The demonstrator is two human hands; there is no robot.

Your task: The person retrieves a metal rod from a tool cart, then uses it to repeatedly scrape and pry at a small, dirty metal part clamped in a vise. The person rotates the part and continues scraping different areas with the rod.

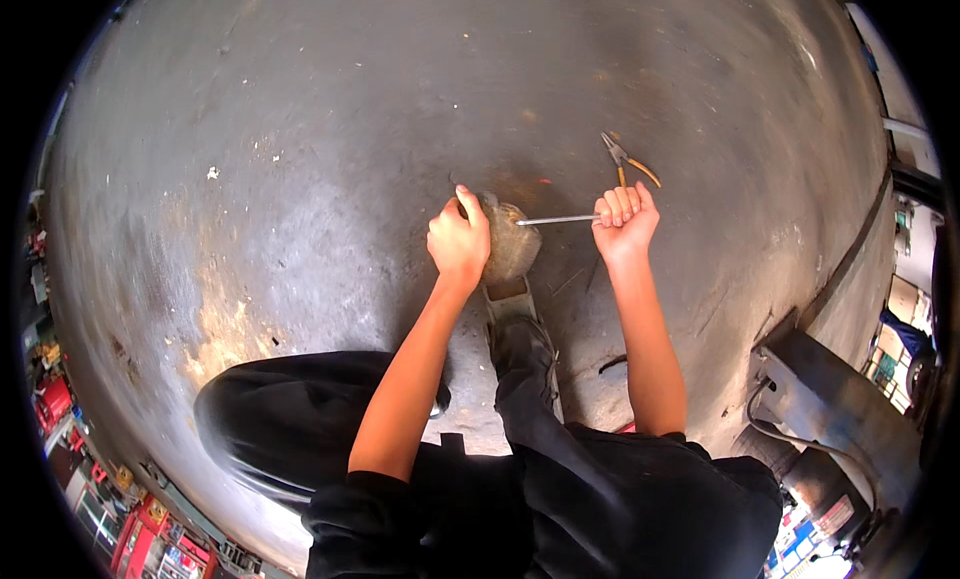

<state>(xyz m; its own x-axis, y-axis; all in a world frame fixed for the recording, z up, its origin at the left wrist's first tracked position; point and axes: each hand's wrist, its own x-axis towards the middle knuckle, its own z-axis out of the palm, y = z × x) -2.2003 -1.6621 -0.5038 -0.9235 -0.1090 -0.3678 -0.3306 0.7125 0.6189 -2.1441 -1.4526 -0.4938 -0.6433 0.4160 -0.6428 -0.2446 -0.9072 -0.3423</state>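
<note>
My left hand (pixel 458 234) is closed around the left side of a dirty brown-grey metal part (pixel 514 249), thumb along its top. My right hand (pixel 623 222) grips a long thin metal tool (pixel 560 218), like a screwdriver or rod, its tip against the upper part of the piece. Beneath the piece is a grey metal channel (pixel 508 297), with my dark-clad leg and foot on or against it. Open pliers with yellow-orange handles (pixel 640 167) lie on the floor just beyond my right hand.
Stained grey concrete floor (pixel 280 129) spreads around me. At lower right stands a metal block (pixel 830 399) with a hose and a dark cylinder. Red equipment (pixel 140 539) and assorted clutter line the lower left rim. My bent left knee (pixel 260 409) rests at lower left.
</note>
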